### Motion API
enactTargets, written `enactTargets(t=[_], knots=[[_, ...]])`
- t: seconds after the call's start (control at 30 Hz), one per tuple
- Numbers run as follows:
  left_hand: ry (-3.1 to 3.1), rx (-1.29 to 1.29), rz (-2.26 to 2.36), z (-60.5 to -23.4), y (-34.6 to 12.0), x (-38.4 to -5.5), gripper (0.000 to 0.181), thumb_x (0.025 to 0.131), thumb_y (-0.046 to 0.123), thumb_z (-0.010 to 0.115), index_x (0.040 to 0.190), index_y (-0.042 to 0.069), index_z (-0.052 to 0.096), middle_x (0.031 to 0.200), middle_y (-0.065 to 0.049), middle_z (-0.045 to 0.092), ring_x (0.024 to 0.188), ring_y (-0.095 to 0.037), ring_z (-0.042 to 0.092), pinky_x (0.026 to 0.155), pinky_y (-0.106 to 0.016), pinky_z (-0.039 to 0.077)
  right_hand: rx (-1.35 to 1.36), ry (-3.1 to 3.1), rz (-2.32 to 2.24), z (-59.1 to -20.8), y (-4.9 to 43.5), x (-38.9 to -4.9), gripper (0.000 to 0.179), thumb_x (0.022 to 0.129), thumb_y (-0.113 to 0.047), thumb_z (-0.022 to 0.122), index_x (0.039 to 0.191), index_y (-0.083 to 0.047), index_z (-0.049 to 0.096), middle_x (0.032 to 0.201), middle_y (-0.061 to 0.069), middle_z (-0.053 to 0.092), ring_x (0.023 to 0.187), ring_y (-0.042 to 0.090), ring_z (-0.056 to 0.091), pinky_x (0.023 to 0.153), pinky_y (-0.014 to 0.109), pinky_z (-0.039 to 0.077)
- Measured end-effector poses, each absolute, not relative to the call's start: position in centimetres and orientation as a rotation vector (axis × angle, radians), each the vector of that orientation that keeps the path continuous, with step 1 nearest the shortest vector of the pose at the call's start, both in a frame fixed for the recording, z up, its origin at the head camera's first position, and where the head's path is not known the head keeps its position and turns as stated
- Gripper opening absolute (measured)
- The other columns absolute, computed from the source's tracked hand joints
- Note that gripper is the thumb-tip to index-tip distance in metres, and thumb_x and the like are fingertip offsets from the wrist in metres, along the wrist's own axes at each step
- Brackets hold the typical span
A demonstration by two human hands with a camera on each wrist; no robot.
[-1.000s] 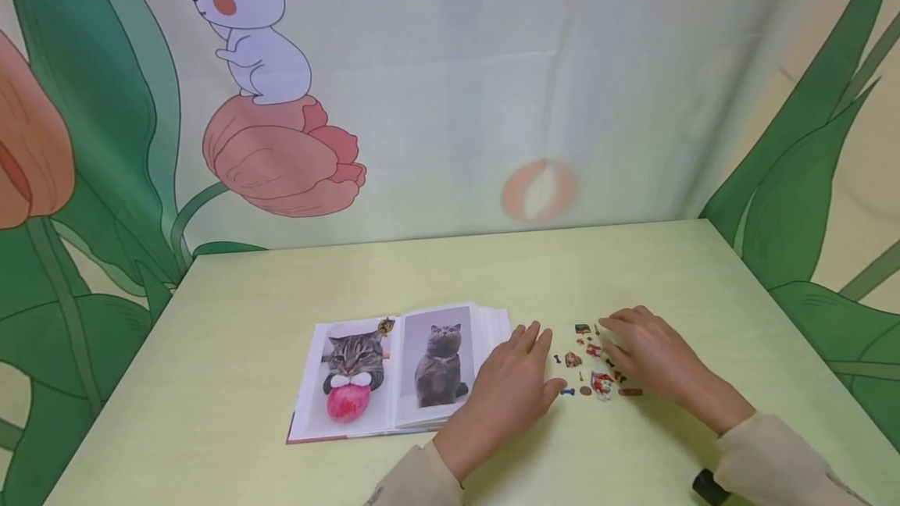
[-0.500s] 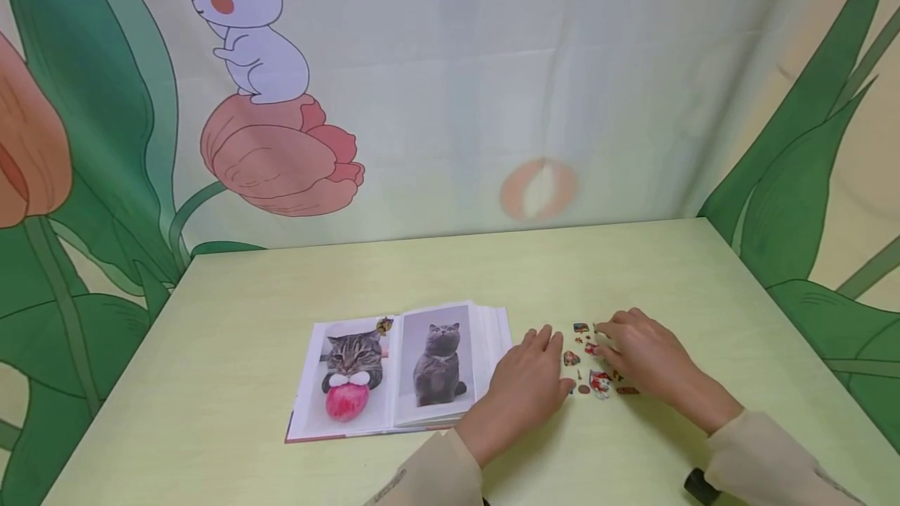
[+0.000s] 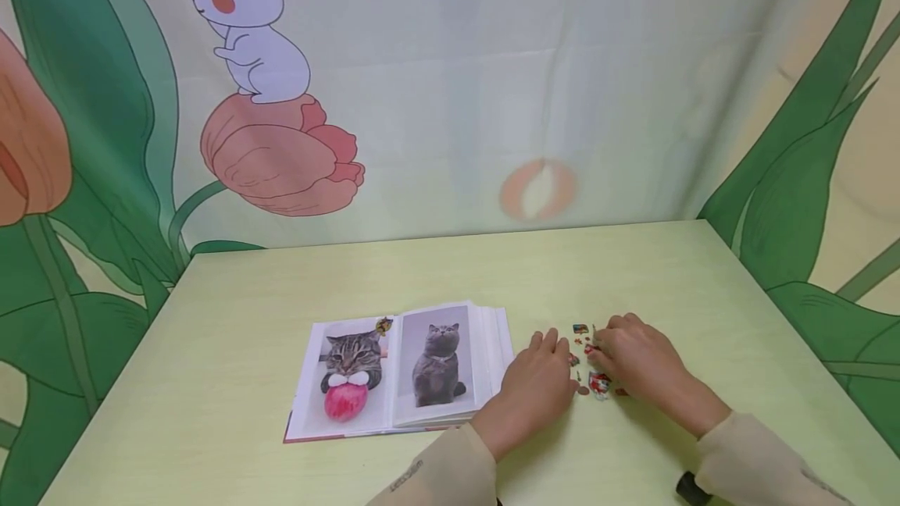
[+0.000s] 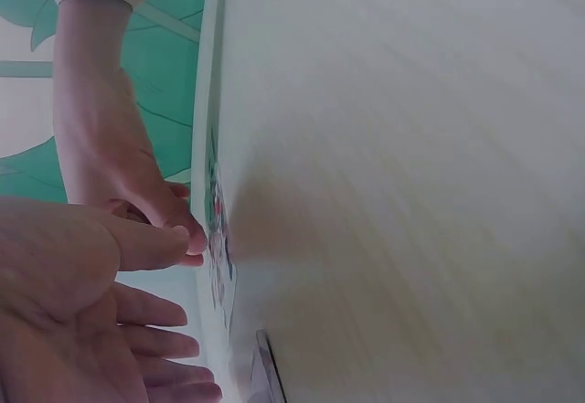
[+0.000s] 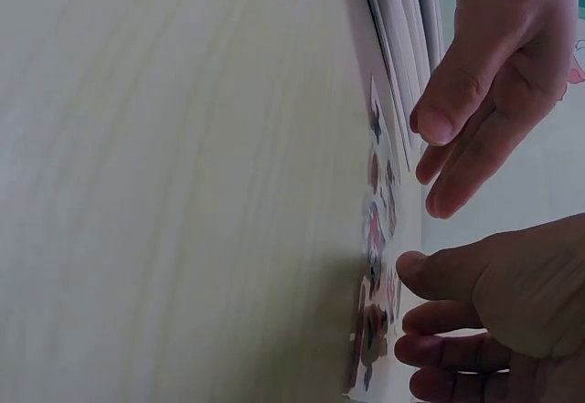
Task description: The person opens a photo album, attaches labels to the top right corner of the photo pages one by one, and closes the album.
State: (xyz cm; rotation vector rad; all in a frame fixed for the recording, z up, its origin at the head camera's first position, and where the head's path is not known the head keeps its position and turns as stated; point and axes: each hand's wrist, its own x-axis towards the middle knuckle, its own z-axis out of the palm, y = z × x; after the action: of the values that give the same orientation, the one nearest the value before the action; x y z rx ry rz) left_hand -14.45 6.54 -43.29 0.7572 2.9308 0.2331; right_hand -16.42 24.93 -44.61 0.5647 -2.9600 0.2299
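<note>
A transparent sticker sheet (image 3: 600, 386) with small dog, bone and other coloured stickers lies flat on the table, partly covered by both hands. My left hand (image 3: 537, 385) hovers at its left side, fingers fairly straight; in the left wrist view the palm (image 4: 55, 302) shows nothing held. Over the sheet's right side is my right hand (image 3: 640, 358), its fingers bent loosely downward. The right wrist view shows a gap between that hand's thumb (image 5: 439, 273) and fingers, close to the sheet, with nothing visible between them. Whether the fingertips touch it, I cannot tell.
Left of the hands lies an open photo album (image 3: 391, 404) with two cat pictures and a small sticker (image 3: 383, 326) at the left page's top corner. A black cylindrical object (image 3: 692, 488) is by the right sleeve. Behind the table (image 3: 232, 373) hangs a printed curtain (image 3: 422, 100).
My left hand has moved right, away from the album and over the sheet's left part. My right hand has shifted slightly left and nearer, covering more of the stickers.
</note>
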Motion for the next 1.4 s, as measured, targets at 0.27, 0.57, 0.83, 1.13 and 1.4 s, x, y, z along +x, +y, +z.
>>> enactTargets(t=[0.27,0.57,0.83,1.13,1.4], knots=[[2.908,0.716,0.201,-43.54,6.6,-14.51,0.055,0.1,0.034,0.068,0.146,0.006,0.057,0.157,-0.007,0.049,0.144,-0.027,0.045,0.111,-0.036,0.045,0.523,-2.986,0.195,-44.72,24.5,-16.28,0.021,0.088,-0.02,0.083,0.076,-0.011,0.069,0.076,0.001,0.054,0.072,0.02,0.048,0.058,0.034,0.044],[2.926,0.756,0.075,-43.87,6.65,-14.55,0.05,0.098,0.038,0.07,0.14,0.013,0.064,0.152,-0.002,0.054,0.139,-0.025,0.048,0.105,-0.034,0.048,0.49,-3.008,0.185,-44.79,24.29,-16.34,0.021,0.087,-0.021,0.084,0.077,-0.01,0.07,0.073,0.0,0.052,0.071,0.02,0.046,0.056,0.033,0.041],[2.926,0.75,0.083,-44.0,6.66,-14.45,0.049,0.098,0.038,0.07,0.14,0.012,0.064,0.152,-0.003,0.053,0.141,-0.026,0.047,0.108,-0.035,0.046,0.451,-3.016,0.241,-44.73,24.1,-16.26,0.017,0.087,-0.019,0.084,0.079,-0.008,0.074,0.071,-0.001,0.052,0.07,0.019,0.047,0.055,0.033,0.042],[2.933,0.751,0.09,-43.96,6.67,-14.46,0.047,0.097,0.038,0.072,0.136,0.013,0.066,0.145,-0.002,0.057,0.131,-0.023,0.052,0.103,-0.033,0.048,0.393,-3.037,0.345,-44.84,24.07,-16.49,0.017,0.085,-0.018,0.086,0.082,-0.007,0.074,0.076,0.001,0.059,0.074,0.02,0.055,0.061,0.039,0.052],[2.921,0.741,0.097,-44.1,6.65,-14.59,0.048,0.097,0.039,0.072,0.136,0.012,0.066,0.148,-0.002,0.055,0.137,-0.024,0.049,0.107,-0.034,0.047,0.354,-3.052,0.477,-44.9,24.4,-16.92,0.013,0.089,-0.009,0.079,0.079,-0.011,0.071,0.076,-0.002,0.058,0.07,0.016,0.052,0.062,0.037,0.049]])
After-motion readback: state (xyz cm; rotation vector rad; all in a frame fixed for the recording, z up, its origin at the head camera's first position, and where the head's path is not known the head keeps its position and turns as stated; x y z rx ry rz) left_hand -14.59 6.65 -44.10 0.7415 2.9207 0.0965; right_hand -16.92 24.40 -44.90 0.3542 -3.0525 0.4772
